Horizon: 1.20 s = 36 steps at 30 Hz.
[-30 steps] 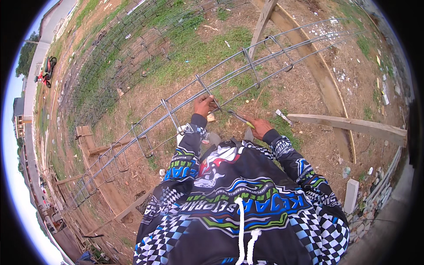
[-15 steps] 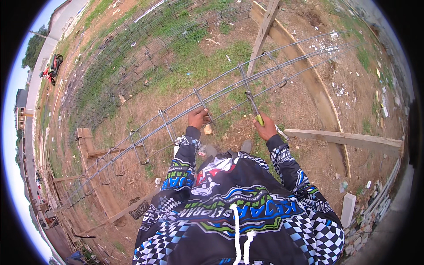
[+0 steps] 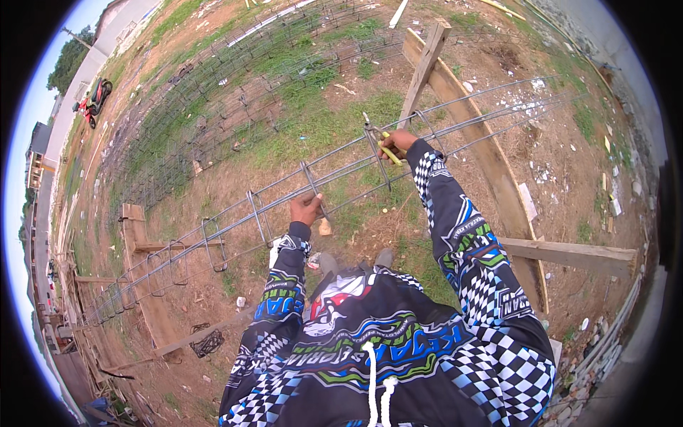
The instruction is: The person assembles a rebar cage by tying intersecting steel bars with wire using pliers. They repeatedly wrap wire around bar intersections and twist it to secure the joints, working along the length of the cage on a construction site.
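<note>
A long rebar cage [image 3: 279, 201] of thin steel bars and rectangular stirrups runs diagonally in front of me, raised on wooden supports. My right hand [image 3: 403, 142] is closed around yellow-handled pincers [image 3: 389, 151]. Their metal head points away from me and lies at the far bar, beside the upper part of a stirrup [image 3: 387, 173]. Farther left, my left hand [image 3: 306, 209] is at the near side of the cage, beside another stirrup [image 3: 309, 176]. Its fingers are curled together; whatever is between them is too small to make out.
Wooden supports stand left [image 3: 146, 249] and right [image 3: 484, 135] under the cage, with a plank [image 3: 569, 255] jutting out at right. More rebar mesh [image 3: 206, 121] lies on the grass beyond. A coil of dark wire [image 3: 207, 344] rests on the ground at lower left. A red motorbike [image 3: 94, 103] is parked far left.
My right hand has moved up and away from me with the pincers, from the near side of the stirrup to the cage's far bar. My left hand stays by its stirrup.
</note>
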Each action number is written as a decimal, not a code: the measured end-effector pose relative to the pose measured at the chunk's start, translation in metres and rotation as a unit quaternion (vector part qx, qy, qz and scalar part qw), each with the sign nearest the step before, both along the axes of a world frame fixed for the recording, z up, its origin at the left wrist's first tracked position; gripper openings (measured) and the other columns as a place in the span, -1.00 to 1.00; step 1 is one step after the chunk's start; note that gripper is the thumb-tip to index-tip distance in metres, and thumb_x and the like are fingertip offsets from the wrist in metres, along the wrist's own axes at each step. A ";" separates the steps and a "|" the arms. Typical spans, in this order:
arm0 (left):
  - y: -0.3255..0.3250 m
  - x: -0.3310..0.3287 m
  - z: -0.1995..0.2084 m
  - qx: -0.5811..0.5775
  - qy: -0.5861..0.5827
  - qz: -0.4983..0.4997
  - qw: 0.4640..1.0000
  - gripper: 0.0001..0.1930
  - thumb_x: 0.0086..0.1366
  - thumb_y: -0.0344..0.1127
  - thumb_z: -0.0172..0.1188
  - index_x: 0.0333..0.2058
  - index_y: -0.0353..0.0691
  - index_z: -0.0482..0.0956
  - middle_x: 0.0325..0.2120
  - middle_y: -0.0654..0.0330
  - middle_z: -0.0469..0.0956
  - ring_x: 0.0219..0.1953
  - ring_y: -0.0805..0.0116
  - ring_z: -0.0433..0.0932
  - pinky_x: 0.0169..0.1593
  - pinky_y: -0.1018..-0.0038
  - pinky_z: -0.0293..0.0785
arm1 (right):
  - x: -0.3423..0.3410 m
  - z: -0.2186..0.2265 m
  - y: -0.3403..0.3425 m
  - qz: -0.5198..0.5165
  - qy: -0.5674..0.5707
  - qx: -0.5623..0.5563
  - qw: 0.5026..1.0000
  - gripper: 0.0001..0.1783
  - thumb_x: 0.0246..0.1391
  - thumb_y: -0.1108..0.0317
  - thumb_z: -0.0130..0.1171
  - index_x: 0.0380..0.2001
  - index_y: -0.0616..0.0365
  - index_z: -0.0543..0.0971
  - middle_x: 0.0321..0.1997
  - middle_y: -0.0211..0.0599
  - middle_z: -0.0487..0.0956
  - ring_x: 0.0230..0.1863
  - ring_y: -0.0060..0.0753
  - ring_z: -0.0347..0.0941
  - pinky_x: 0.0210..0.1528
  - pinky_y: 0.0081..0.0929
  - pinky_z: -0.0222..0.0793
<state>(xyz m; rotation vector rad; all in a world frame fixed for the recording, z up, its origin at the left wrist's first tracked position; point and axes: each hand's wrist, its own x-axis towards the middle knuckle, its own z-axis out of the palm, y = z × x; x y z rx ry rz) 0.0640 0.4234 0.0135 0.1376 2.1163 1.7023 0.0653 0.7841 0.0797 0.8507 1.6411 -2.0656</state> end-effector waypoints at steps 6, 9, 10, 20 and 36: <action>0.002 0.004 0.004 0.012 -0.024 0.017 0.999 -0.66 0.24 -0.23 0.26 -0.22 -0.48 0.61 -0.55 0.18 0.61 -0.60 0.52 0.53 -0.50 0.55 0.48 | 0.002 -0.001 0.001 0.049 0.032 0.038 0.998 -0.81 0.06 0.52 0.03 -0.23 0.34 0.45 -0.42 -0.02 0.63 -0.55 -0.23 0.58 -0.56 -0.30 0.53; -0.006 0.005 0.000 0.003 -0.012 0.025 1.000 -0.63 0.23 -0.23 0.27 -0.19 -0.51 0.60 -0.54 0.17 0.61 -0.60 0.51 0.54 -0.51 0.54 0.48 | -0.002 -0.004 0.009 -0.030 0.066 0.122 0.990 -0.74 0.01 0.54 0.03 -0.17 0.29 0.43 -0.45 -0.07 0.61 -0.58 -0.25 0.56 -0.57 -0.34 0.49; -0.010 0.005 -0.001 -0.008 -0.010 0.033 0.999 -0.62 0.22 -0.23 0.28 -0.18 -0.52 0.59 -0.54 0.16 0.61 -0.60 0.51 0.54 -0.51 0.54 0.48 | -0.004 -0.005 0.012 -0.057 0.081 0.169 0.981 -0.74 0.00 0.55 0.03 -0.17 0.28 0.43 -0.46 -0.08 0.61 -0.58 -0.25 0.56 -0.57 -0.34 0.48; -0.011 0.007 -0.004 -0.012 -0.022 0.046 0.999 -0.58 0.19 -0.15 0.32 -0.19 -0.47 0.61 -0.55 0.23 0.57 -0.60 0.50 0.53 -0.52 0.56 0.44 | 0.001 0.000 0.145 0.035 -0.017 0.059 0.998 -0.66 0.08 0.43 0.02 -0.04 0.21 0.41 -0.36 -0.12 0.63 -0.51 -0.30 0.56 -0.46 -0.32 0.49; -0.007 0.002 0.005 -0.026 -0.048 0.035 0.998 -0.64 0.16 -0.16 0.33 -0.27 -0.43 0.65 -0.49 0.12 0.64 -0.57 0.44 0.57 -0.46 0.49 0.53 | 0.025 0.016 -0.041 0.079 0.116 -0.178 0.974 -0.53 0.11 0.43 -0.06 0.13 0.25 0.29 -0.24 -0.09 0.59 -0.41 -0.33 0.54 -0.46 -0.32 0.54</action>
